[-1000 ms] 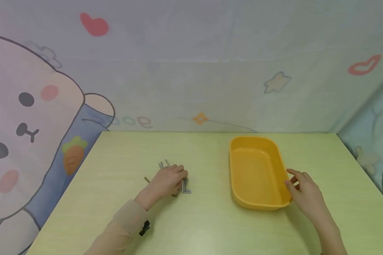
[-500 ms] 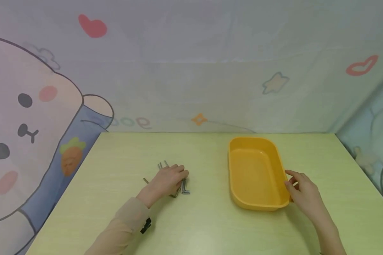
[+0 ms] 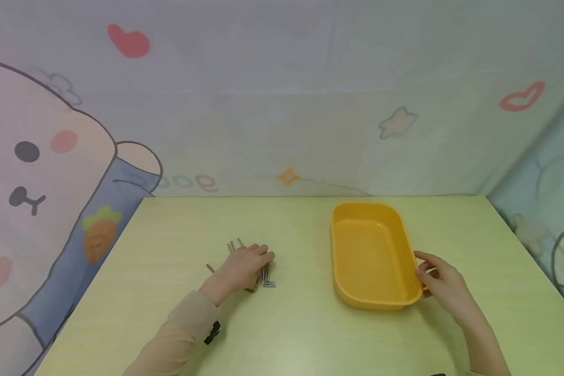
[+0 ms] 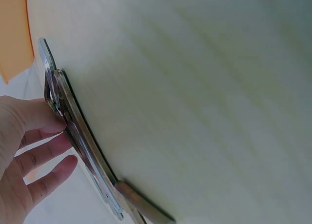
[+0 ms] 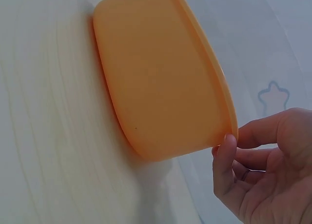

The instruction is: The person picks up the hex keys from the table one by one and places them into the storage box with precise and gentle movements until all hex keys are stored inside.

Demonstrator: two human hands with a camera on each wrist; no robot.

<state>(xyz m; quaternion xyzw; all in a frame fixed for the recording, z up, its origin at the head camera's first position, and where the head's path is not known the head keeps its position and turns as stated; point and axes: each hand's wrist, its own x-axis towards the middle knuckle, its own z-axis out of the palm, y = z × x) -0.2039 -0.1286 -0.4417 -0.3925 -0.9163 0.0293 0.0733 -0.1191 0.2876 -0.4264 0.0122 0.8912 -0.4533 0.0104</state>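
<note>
Several L-shaped hex keys [image 3: 266, 278] lie bunched on the left part of the table, silver ones and brownish ones. Over them my left hand [image 3: 239, 269] bends its fingers and hides their middles. In the left wrist view the thumb side of that hand pinches at the upper end of the hex keys [image 4: 90, 136], while the other fingers stay looser. To the right stands a yellow-orange plastic tray [image 3: 373, 303] with nothing inside. My right hand [image 3: 446, 287] holds its right rim between thumb and fingers, plainly seen at the tray's corner [image 5: 195, 131] in the right wrist view.
The pale yellow-green table [image 3: 301, 334] runs back to a printed cloth backdrop [image 3: 263, 104]. A black object [image 3: 212, 332] shows beside the left wrist. A cable [image 3: 554, 256] loops at the far right, off the table.
The head view has shifted slightly, so everything appears a little further left. Both hands stay in place, the left at the hex keys and the right on the tray rim.
</note>
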